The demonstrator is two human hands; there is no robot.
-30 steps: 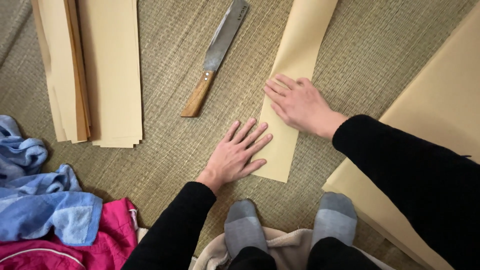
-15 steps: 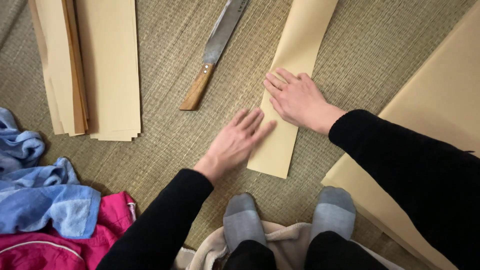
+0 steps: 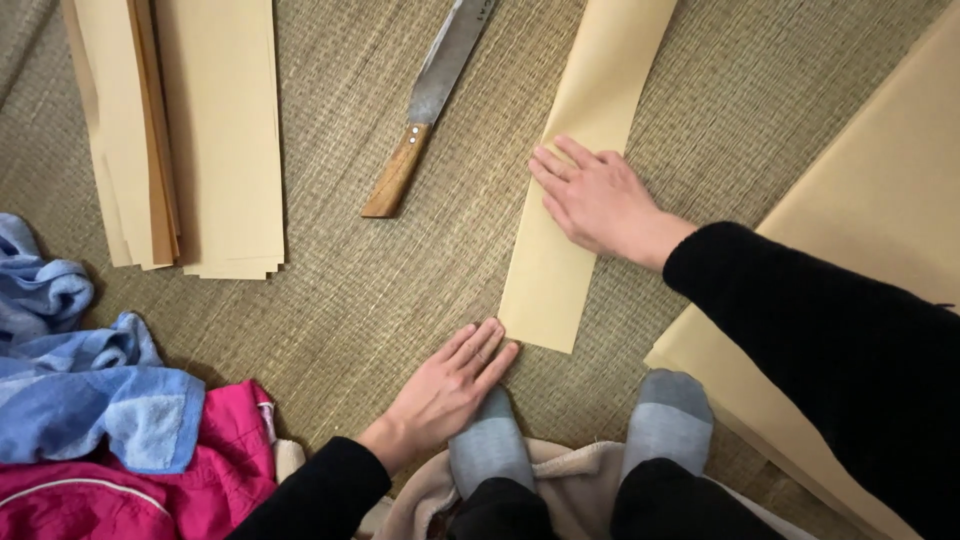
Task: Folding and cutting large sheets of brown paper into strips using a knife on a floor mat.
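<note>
I see my right hand (image 3: 598,197) lying flat, fingers spread open, palm pressing down on a long tan paper strip (image 3: 580,180) that runs up and away across the woven mat (image 3: 330,300). My left hand (image 3: 452,383) is also open and flat, resting on the mat with its fingertips just at the near left corner of that strip; it grips nothing. Neither hand holds the knife (image 3: 432,100), which lies on the mat to the left of the strip, wooden handle toward me and blade pointing away, well apart from both hands.

As for progress, I judge a good share of the cutting is already done: a stack of cut tan strips (image 3: 190,140) sits squared up at the far left, several layers deep. The strip under my hands looks like the newest piece, not yet put with the others. On the right, a large uncut sheet of tan paper (image 3: 870,250) runs under my right sleeve, so plenty of material seems left to work through.

My feet in grey socks (image 3: 490,440) sit near the strip's end. A blue towel (image 3: 90,390) and a pink cloth (image 3: 200,480) lie bunched at lower left.
</note>
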